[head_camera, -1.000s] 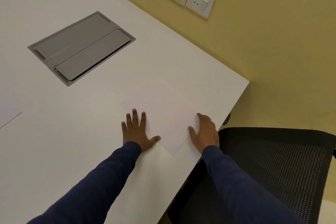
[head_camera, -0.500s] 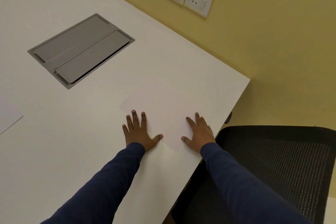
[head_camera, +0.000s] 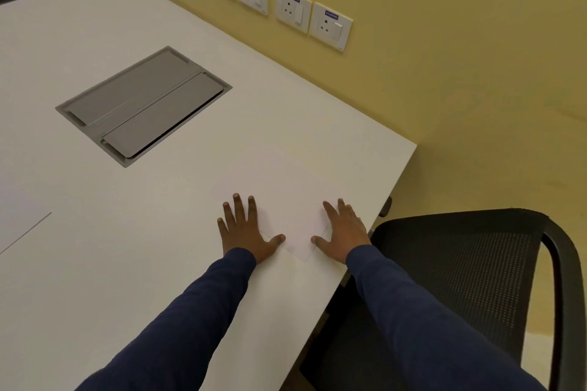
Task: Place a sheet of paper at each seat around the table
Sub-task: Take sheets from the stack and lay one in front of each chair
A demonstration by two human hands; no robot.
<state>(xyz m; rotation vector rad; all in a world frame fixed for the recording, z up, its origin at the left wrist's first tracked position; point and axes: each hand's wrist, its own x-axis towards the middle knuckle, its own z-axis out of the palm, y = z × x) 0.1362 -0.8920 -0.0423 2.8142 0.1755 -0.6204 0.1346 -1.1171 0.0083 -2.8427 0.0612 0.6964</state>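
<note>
The white bench (head_camera: 133,263) fills most of the view, with a grey cable hatch (head_camera: 144,105) set into it and a black mesh chair (head_camera: 470,279) drawn up at its near right corner. In front of that chair lies the sheet of paper (head_camera: 295,200), flat on the bench and turned at a slant to the edge; its outline is faint, white on white. Another sheet (head_camera: 19,216) shows at the far left edge of the view. The left hand (head_camera: 243,232) lies spread, palm down, on the sheet's left side, gripping nothing; the right hand (head_camera: 344,232) lies the same way, fingers open, on its right corner. The step seems to be settling this sheet at its seat. To do it well, press lightly and evenly with both palms, swing the sheet square to the bench edge, then lift both hands straight up so the paper does not drag or curl.
</note>
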